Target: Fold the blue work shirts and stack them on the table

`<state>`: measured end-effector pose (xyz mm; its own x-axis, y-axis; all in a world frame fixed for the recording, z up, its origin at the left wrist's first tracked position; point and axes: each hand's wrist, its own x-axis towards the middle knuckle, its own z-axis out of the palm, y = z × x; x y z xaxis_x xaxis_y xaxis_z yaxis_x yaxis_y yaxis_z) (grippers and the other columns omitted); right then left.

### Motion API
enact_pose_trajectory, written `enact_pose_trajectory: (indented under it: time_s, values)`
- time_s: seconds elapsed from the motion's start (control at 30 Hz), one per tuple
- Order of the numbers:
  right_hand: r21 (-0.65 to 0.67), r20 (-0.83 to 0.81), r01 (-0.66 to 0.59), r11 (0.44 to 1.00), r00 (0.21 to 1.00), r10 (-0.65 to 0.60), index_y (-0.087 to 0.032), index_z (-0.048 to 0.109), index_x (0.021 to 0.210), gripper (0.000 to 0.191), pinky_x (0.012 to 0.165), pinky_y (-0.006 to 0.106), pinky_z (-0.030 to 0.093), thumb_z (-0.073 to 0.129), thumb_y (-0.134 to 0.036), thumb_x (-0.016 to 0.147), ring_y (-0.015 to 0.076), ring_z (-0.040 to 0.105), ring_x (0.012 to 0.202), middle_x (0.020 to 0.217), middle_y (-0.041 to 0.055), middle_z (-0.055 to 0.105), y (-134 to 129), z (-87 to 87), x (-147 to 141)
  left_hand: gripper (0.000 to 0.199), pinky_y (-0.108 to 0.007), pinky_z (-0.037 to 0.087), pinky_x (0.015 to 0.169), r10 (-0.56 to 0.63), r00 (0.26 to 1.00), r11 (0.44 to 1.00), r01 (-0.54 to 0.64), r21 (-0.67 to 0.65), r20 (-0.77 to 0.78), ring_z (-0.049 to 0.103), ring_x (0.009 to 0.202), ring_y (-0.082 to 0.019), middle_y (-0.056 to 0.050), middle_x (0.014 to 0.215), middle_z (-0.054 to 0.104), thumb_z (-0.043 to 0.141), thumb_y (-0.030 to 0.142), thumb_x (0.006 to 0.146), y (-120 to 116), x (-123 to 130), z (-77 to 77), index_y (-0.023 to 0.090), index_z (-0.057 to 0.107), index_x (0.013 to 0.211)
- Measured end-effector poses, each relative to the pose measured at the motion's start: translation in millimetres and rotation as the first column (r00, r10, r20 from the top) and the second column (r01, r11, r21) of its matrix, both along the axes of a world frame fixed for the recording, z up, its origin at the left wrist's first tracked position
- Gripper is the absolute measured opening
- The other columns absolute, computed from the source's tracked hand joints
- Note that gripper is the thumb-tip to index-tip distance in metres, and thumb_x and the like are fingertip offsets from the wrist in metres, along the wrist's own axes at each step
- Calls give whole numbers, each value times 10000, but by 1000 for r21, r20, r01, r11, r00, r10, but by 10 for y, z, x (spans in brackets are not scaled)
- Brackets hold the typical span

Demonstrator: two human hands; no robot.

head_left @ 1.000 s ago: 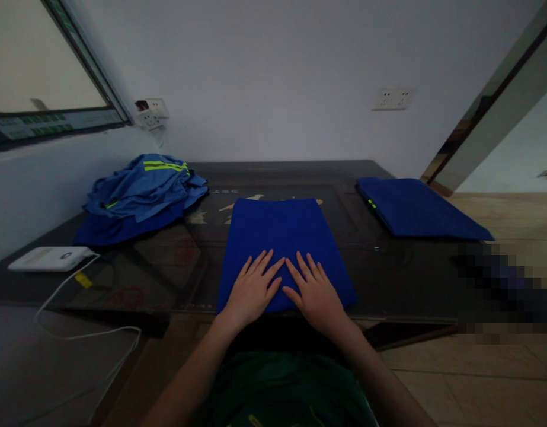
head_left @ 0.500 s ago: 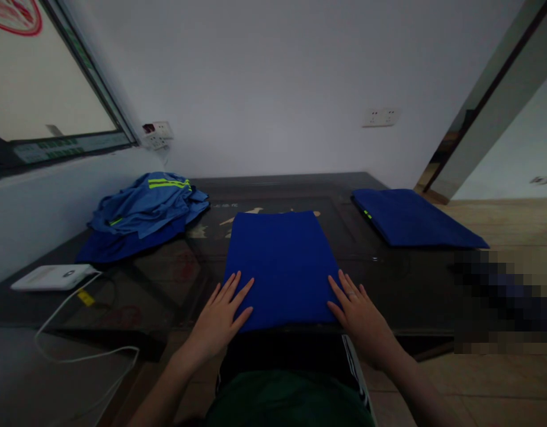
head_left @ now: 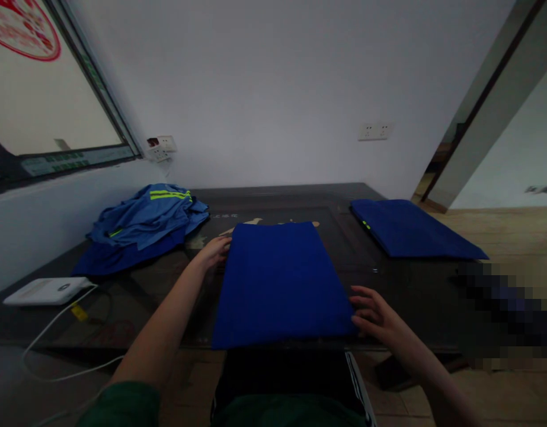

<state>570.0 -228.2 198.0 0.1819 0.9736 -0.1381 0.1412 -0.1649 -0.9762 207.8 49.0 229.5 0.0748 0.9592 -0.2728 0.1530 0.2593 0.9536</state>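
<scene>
A folded dark-blue cloth garment [head_left: 282, 284] lies flat in front of me, its near edge along the table's front. My left hand [head_left: 213, 252] is at its far left edge, fingers stretched out and touching or nearly touching the fabric. Beside the near right corner, my right hand [head_left: 371, 311] has its fingers apart and slightly bent, with the tips at the cloth's side edge. Neither hand visibly grips the fabric.
On the left of the dark table [head_left: 273, 196] lies a heap of blue clothes [head_left: 144, 216] with yellow-green stripes. A white device [head_left: 46, 290] with a cable is nearer on that side. Another folded blue garment [head_left: 415, 231] rests at the right. Wall sockets [head_left: 374, 131] are behind.
Both hands have come off the top of the folded cloth. The left went forward to its far left edge, the right outward to its right side. The near part of the cloth looks wider.
</scene>
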Motion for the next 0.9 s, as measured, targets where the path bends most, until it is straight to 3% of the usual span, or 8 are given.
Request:
enact_pose_trajectory:
  time_s: [0.23,0.33,0.4,0.47,0.53,0.63,0.73,0.9]
  values:
    - [-82,-66,-204,975,978,199,-237,302,1396,707,482,236,498,603,-474,801,111,584,540,829,9,601,27,139,-299,238,-270,485,594,0,1000,995,-2,-99,-21,591,566,-157,-23,672,651,668,343,789,437,130,-36,160,641,939]
    - [-39,32,-128,991,991,129,-239,420,1334,567,471,246,512,572,-390,809,81,571,510,1080,72,612,94,171,-424,303,-259,491,576,-23,999,997,21,-75,-30,595,565,-149,-32,729,655,608,253,824,442,144,-72,153,595,1110]
    - [2,100,-74,997,992,73,-237,487,1295,497,452,247,510,546,-310,807,63,554,498,1255,96,552,141,168,-444,517,-250,497,562,-21,999,1000,21,1,-34,601,566,-137,-33,821,660,600,167,804,431,138,-117,206,465,1302]
    - [9,156,-52,999,987,50,-231,504,1309,500,441,252,509,505,-243,810,60,540,474,1282,96,553,177,156,-413,731,-243,502,545,-29,999,994,32,109,-34,602,555,-124,-25,909,658,583,79,765,423,139,-170,295,315,1410]
    - [4,219,-48,999,975,46,-227,501,1341,523,460,276,529,461,-205,820,76,555,468,1264,95,586,213,144,-340,744,-235,506,540,-57,998,982,63,176,-41,605,557,-118,-25,946,659,539,21,733,417,160,-212,309,356,1394]
    - [108,343,-47,993,939,7,-220,545,1325,525,717,367,596,448,-167,812,176,692,753,1264,86,619,286,134,-180,520,-248,529,593,-86,995,986,92,137,-49,640,645,-142,-54,967,682,506,22,725,397,233,-231,213,593,1201]
    - [261,461,-50,964,884,-78,-215,603,1276,508,1040,448,450,456,-145,795,232,596,1166,1285,73,621,368,127,3,424,-270,544,691,-64,998,994,65,88,-10,669,784,-167,-77,1073,687,513,43,731,352,327,-213,186,671,1098]
    - [308,592,-91,947,797,-116,-244,576,1316,563,1068,441,429,411,-103,797,209,574,1204,1297,41,617,455,173,285,418,-276,539,698,-116,992,985,122,122,-53,677,857,-192,-90,1132,674,586,133,755,339,475,-192,203,659,1161]
